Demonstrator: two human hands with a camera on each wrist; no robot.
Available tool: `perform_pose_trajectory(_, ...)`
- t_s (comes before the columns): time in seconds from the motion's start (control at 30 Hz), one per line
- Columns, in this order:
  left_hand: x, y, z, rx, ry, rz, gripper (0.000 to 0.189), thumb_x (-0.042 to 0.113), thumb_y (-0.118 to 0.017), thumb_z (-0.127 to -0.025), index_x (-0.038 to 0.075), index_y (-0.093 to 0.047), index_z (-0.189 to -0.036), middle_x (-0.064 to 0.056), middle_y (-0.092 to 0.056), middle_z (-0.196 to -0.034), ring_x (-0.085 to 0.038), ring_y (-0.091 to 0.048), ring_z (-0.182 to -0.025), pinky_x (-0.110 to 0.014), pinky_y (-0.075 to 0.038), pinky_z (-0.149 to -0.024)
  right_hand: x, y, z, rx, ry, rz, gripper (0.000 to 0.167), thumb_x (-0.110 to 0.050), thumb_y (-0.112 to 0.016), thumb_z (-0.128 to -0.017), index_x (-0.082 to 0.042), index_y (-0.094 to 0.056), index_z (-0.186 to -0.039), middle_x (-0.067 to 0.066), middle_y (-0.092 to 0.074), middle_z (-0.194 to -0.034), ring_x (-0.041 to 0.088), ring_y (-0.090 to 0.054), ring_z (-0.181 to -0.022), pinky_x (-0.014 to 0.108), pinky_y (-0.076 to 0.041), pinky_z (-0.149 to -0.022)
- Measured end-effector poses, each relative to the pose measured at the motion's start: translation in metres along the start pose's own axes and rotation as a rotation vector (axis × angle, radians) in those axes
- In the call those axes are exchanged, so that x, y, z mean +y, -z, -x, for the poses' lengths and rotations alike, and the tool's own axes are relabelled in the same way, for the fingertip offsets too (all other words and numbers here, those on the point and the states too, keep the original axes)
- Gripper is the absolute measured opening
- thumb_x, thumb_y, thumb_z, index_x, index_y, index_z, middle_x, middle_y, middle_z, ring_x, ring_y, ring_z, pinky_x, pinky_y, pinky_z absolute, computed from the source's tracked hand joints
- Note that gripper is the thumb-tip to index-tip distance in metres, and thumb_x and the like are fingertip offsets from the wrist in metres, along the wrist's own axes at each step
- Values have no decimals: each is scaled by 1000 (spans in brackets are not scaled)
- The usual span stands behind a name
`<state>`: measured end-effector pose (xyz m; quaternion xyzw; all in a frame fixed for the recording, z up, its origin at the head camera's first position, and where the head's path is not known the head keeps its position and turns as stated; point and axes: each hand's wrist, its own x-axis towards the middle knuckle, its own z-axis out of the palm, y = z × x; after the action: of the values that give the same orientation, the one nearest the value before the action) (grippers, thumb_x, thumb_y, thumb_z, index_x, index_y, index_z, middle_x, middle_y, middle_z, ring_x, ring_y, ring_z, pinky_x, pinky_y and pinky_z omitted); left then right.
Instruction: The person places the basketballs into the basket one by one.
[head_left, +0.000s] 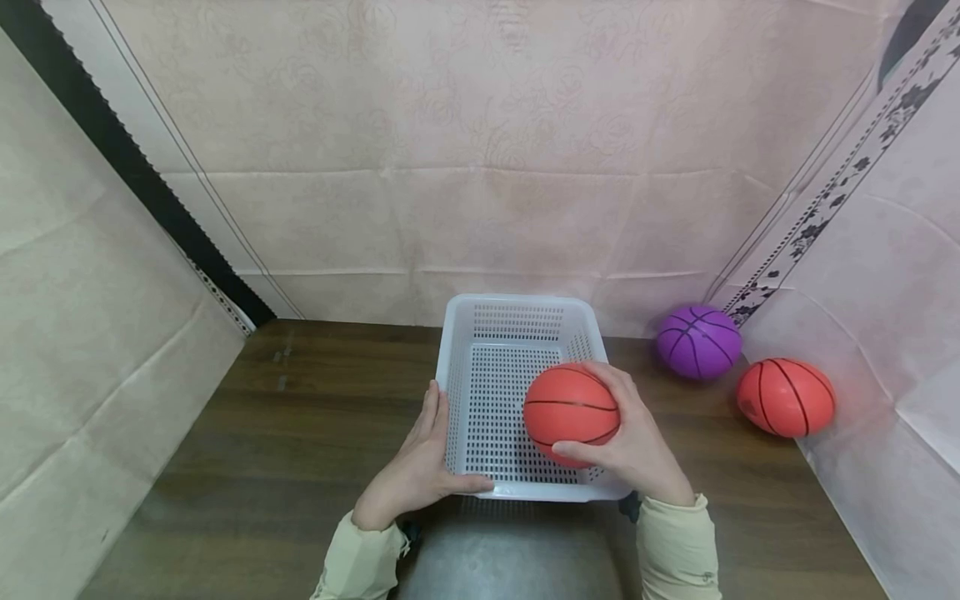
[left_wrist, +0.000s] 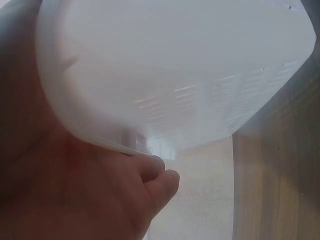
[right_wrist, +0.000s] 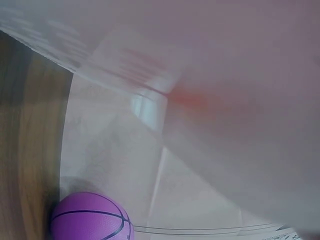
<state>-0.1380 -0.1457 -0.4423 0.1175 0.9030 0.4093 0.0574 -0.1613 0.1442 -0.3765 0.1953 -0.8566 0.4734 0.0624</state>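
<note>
A white plastic basket [head_left: 525,492] with slotted walls and floor stands on the table. My left hand [head_left: 411,467] holds its near left corner, fingers along the left side and thumb over the front rim. The left wrist view shows the fingertips [left_wrist: 159,167] at the rim. My right hand [head_left: 637,433] grips an orange-red basketball [head_left: 566,412] inside the basket's outline, toward its near right part, thumb in front and fingers over its far side. In the right wrist view the basket wall [right_wrist: 225,60] hides the hand, and the ball is only a blurred orange patch.
A purple ball [head_left: 699,342] sits right of the basket near the back edge. Another orange-red ball [head_left: 786,397] lies beside it against the right cloth wall [head_left: 885,333]. Pale cloth surrounds the brown wooden table [head_left: 300,467] at the back and both sides.
</note>
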Motion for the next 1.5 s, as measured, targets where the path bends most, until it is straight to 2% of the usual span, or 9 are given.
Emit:
perform_pose_trajectory(0.2, 0, 0, -1, 1, 3, 6, 143, 63, -83, -61, 5, 8, -154, -7, 19, -160, -30, 2, -147, -60, -17, -111, 14, -7, -2, -24, -32, -1, 96, -32, -94, -61, -27, -43, -142, 0, -42, -134, 26, -53, -112, 49, -52, -81)
perform_pose_trajectory(0.47, 1, -1, 0, 6, 18, 8, 143, 62, -84, -60, 7, 8, -155, -6, 19, -161, -31, 1, -147, -61, -17, -111, 45, -18, -5, -43, -28, 38, 99, -53, -91, -56, -37, -42, -140, -9, -42, -133, 18, -52, -111, 45, -52, -81)
perform_pose_trajectory(0.67, 1, -1, 0, 7, 21, 2, 142, 62, -84, -60, 7, 8, -155, -5, 18, -161, -31, 1, -147, -61, -18, -111, 48, -22, -6, -55, -31, 44, 100, -56, -91, -54, -37, -44, -140, -13, -40, -136, 17, -51, -112, 43, -51, -81)
perform_pose_trajectory(0.93, 1, -1, 0, 7, 27, -5, 142, 63, -84, -60, 7, 6, -155, -4, 18, -161, -31, 0, -147, -62, -18, -110, 47, -25, -7, -67, -20, 45, 102, -54, -92, -53, -30, -45, -140, -10, -41, -135, 17, -51, -112, 43, -51, -82)
perform_pose_trajectory(1.27, 2, -1, 0, 9, 30, -8, 142, 63, -83, -60, 7, 6, -155, -5, 18, -161, -32, -1, -147, -63, -18, -110, 51, -30, -8, -101, -27, 77, 99, -55, -92, -52, -34, -46, -137, -12, -40, -135, 16, -46, -116, 43, -51, -81)
perform_pose_trajectory(1.5, 1, -1, 0, 15, 30, -9, 142, 63, -83, -60, 8, 6, -155, -5, 17, -161, -33, -2, -147, -63, -19, -109, 52, -32, -8, -114, 11, 109, 100, -55, -92, -53, -29, -46, -138, -6, -41, -138, 21, -47, -118, 46, -50, -83)
